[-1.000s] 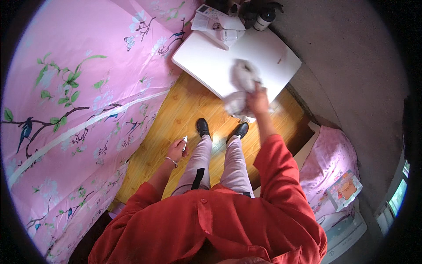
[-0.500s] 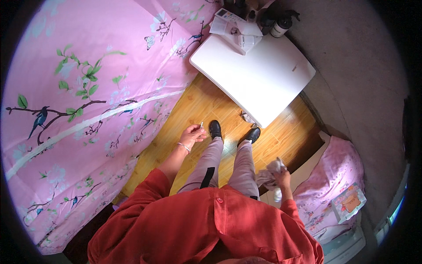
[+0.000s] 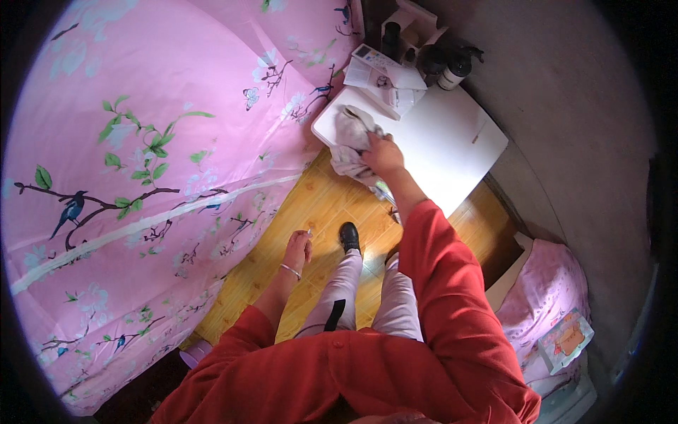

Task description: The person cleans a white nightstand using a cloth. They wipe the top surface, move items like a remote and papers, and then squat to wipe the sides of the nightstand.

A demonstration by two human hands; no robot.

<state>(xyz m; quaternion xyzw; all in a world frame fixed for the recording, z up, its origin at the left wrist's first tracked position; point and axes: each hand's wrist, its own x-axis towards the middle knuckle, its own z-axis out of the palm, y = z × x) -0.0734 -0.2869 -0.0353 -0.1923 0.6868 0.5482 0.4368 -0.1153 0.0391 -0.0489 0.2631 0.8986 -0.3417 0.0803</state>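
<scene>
The white bench (image 3: 452, 152) stands ahead of the person, turned so that one corner points left and another toward the person. At its left corner, spilling over the near edge, is a grey-white cloth (image 3: 353, 127), bunched and loosely folded. The right hand (image 3: 383, 151) grasps the cloth by its right side, fingers bent into it, the arm stretched out to the bench. How firmly the cloth bears on the bench top cannot be told.

The left hand (image 3: 299, 249) is down on the person's side of the bench, well apart from it, fingers curled around a slim pale object (image 3: 309, 231) of which only the tip shows. Below it and beyond lies the wood floor (image 3: 326, 201), with a black shoe (image 3: 349, 236) in front of the bench.

Along the bench's far side are a remote control (image 3: 378, 56), a white box (image 3: 404, 102) and a dark bottle (image 3: 455, 72) with a pale label. Pink patterned fabric (image 3: 233, 134) spreads left of the bench.
</scene>
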